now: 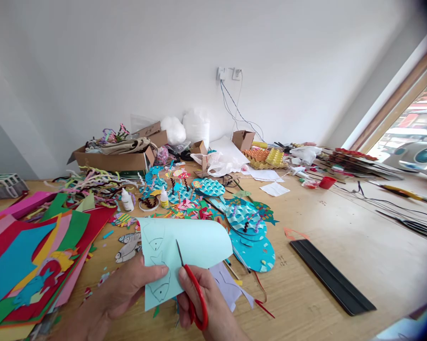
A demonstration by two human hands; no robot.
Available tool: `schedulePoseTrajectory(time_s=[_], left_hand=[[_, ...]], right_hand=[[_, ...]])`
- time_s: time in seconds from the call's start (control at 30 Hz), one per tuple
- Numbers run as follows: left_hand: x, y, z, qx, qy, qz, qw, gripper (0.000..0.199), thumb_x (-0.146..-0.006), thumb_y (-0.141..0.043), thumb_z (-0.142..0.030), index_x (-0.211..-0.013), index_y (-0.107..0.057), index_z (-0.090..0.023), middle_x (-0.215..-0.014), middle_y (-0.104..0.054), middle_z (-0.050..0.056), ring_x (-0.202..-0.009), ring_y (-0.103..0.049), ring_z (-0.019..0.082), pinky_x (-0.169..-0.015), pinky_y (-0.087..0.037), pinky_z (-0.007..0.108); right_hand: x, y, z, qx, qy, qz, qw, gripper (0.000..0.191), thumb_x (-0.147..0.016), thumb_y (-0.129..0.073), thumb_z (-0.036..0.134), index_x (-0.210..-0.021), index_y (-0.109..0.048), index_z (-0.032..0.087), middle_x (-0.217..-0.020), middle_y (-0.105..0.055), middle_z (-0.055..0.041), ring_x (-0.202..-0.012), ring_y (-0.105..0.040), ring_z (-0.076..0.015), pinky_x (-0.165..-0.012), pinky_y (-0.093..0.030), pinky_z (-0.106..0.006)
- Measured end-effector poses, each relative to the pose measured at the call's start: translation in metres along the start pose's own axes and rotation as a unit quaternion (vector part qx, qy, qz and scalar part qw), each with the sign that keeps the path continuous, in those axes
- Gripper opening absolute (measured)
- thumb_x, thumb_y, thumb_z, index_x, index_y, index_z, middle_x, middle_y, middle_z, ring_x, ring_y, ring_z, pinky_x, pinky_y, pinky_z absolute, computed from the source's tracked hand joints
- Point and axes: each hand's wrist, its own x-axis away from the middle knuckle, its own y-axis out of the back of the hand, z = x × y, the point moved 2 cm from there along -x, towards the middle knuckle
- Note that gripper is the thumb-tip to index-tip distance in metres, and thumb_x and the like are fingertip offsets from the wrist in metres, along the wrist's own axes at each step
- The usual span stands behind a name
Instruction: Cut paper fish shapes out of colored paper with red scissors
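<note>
A light blue sheet of paper (195, 237) with fish outlines drawn along its left side is gripped at its lower left by my left hand (128, 286), thumb on top. Red-handled scissors (198, 300) are in my right hand (202, 293), their dark blade lying across the front of the sheet. The other blade is hidden, so whether the paper is between them I cannot tell. The sheet's right side curls over. Just left of it lie grey paper fish (128, 247). Under its right edge is a pale lilac paper piece (229, 284) with cut edges.
Coloured paper sheets (18, 251) are stacked at the left. Behind the sheet stand glue bottles (127, 201) and blue paper sea crafts (245, 218). A black tray (330, 274) lies at the right. A cardboard box (114, 158) and egg cartons (266, 157) line the wall.
</note>
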Motion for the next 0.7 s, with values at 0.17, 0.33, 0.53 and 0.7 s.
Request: schedulePoseTrajectory(time_s=[0.17, 0.33, 0.53, 0.7], left_hand=[[0.001, -0.001, -0.007, -0.034, -0.009, 0.080, 0.996, 0.031, -0.067, -0.073, -0.030, -0.095, -0.070, -0.015, -0.075, -0.076, 0.009, -0.069, -0.070, 0.030, -0.067, -0.054, 0.040], [0.000, 0.000, -0.002, -0.063, 0.004, 0.136, 0.989, 0.035, -0.072, -0.069, -0.033, -0.101, -0.067, -0.014, -0.078, -0.075, 0.009, -0.065, -0.070, 0.030, -0.067, -0.052, 0.042], [0.000, 0.000, -0.001, -0.047, 0.011, 0.122, 0.991, 0.032, -0.070, -0.071, -0.031, -0.098, -0.069, -0.017, -0.079, -0.075, 0.007, -0.065, -0.069, 0.029, -0.068, -0.052, 0.040], [0.002, 0.001, -0.001, -0.043, 0.017, 0.097, 0.994, 0.026, -0.069, -0.074, -0.031, -0.090, -0.073, -0.016, -0.073, -0.076, 0.006, -0.069, -0.069, 0.027, -0.068, -0.052, 0.036]], right_hand=[[-0.001, 0.001, 0.001, 0.006, -0.003, 0.004, 1.000, 0.058, -0.073, -0.051, 0.074, -0.059, -0.046, 0.017, -0.043, -0.041, 0.0069, -0.034, -0.041, -0.0055, -0.034, -0.028, -0.017], [0.000, 0.000, 0.010, 0.010, 0.010, -0.005, 1.000, 0.056, -0.078, -0.051, 0.069, -0.064, -0.054, 0.015, -0.048, -0.050, 0.0026, -0.042, -0.046, -0.0072, -0.043, -0.036, -0.018], [-0.003, 0.002, 0.001, 0.011, 0.001, -0.020, 1.000, 0.055, -0.077, -0.052, 0.069, -0.068, -0.057, 0.015, -0.046, -0.047, 0.0043, -0.039, -0.043, -0.0068, -0.039, -0.032, -0.017], [-0.004, 0.002, -0.003, 0.017, -0.017, -0.026, 0.999, 0.057, -0.074, -0.053, 0.072, -0.067, -0.055, 0.016, -0.042, -0.044, 0.0048, -0.034, -0.040, -0.0071, -0.034, -0.027, -0.017]])
